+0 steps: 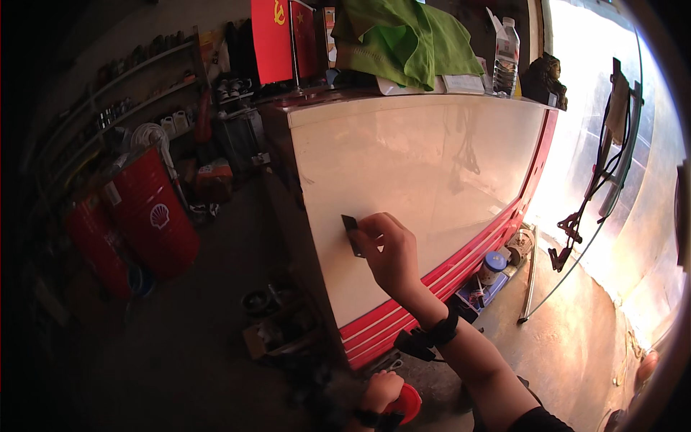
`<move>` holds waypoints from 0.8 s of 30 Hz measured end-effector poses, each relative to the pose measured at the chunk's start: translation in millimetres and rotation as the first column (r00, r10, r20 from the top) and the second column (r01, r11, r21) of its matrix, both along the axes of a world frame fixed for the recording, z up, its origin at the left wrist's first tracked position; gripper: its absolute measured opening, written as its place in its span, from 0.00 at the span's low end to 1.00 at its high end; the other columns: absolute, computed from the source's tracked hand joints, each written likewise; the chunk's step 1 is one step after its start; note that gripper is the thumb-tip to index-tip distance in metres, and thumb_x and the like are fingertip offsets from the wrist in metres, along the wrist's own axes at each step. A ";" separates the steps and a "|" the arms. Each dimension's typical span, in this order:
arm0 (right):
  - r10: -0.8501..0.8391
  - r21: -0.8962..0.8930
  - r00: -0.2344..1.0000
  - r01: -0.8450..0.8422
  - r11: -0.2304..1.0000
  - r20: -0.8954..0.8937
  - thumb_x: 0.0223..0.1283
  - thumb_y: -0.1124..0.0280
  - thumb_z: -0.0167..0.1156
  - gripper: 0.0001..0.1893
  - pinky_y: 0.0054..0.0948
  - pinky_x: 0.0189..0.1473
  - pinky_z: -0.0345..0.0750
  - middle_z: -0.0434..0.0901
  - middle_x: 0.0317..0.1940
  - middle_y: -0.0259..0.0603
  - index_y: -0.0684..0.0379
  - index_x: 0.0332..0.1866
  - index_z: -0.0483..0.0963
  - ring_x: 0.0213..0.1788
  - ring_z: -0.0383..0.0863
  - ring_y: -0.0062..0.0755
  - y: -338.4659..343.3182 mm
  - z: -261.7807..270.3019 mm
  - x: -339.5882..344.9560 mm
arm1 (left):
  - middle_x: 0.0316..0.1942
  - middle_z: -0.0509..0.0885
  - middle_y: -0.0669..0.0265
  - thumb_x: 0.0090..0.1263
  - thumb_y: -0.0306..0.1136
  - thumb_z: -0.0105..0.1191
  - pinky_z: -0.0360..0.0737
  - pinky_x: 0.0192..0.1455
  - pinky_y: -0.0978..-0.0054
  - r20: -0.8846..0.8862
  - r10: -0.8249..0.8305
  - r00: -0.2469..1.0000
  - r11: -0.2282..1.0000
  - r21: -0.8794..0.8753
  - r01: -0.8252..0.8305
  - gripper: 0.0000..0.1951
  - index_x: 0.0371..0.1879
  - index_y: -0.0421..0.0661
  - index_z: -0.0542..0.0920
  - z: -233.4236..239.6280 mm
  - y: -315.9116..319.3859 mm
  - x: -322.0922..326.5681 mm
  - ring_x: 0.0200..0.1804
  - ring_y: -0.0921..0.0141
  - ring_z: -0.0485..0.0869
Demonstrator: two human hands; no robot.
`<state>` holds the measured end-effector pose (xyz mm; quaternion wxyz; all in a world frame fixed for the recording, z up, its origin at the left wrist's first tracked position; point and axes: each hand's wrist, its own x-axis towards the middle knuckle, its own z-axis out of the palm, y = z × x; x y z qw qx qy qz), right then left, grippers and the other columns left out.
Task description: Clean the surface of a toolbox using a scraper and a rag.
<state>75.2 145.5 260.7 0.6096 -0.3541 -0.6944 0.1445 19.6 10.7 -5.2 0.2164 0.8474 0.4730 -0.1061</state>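
Observation:
My right hand (pixel 391 248) pinches a thin dark flat blade or scraper (pixel 353 235) by its edge, against or very near the cream front panel (pixel 399 156) of a counter with red trim. Low in the picture, my left hand (pixel 383 389) is closed at the rim of a red bucket or bowl (pixel 407 405); what its fingers hold underneath is hidden. Both wrists wear black straps, the right one with a small dark device (pixel 418 344).
On the counter lie a green cloth (pixel 410 40), small red flags (pixel 270 43) and a plastic bottle (pixel 506 59). Red oil drums (pixel 156 216) stand at left. Near the counter's base are a blue-lidded jar (pixel 492 267) and a metal bar (pixel 530 281); black cables with clamps (pixel 569 227) hang at right.

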 end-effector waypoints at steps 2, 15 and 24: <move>0.034 0.019 0.983 -0.038 0.999 0.178 0.60 0.74 0.64 0.06 0.28 0.31 0.78 0.81 0.31 0.42 0.65 0.35 0.75 0.29 0.83 0.32 -5.3 -3.6 -3.5 | 0.46 0.85 0.61 0.62 0.28 0.52 0.80 0.53 0.62 -0.001 -0.009 1.000 1.000 -0.009 0.009 0.11 0.39 0.47 0.86 0.8 0.0 -0.8 0.51 0.59 0.82; -0.175 0.011 0.955 0.183 0.983 -0.241 0.62 0.77 0.60 0.04 0.25 0.31 0.80 0.80 0.29 0.40 0.66 0.37 0.74 0.31 0.80 0.25 25.9 0.9 24.1 | 0.45 0.85 0.62 0.58 0.29 0.57 0.79 0.53 0.62 -0.027 0.043 0.999 0.999 -0.019 -0.043 0.10 0.38 0.50 0.87 0.2 1.2 -19.7 0.52 0.60 0.82; -0.052 -0.313 0.905 -0.092 0.945 -0.423 0.61 0.70 0.65 0.10 0.20 0.28 0.77 0.81 0.23 0.35 0.67 0.31 0.77 0.25 0.79 0.18 41.9 -6.0 55.8 | 0.47 0.84 0.60 0.59 0.30 0.57 0.80 0.54 0.61 0.005 0.018 1.000 0.992 -0.126 -0.017 0.10 0.39 0.49 0.86 -1.2 4.5 -10.1 0.53 0.58 0.81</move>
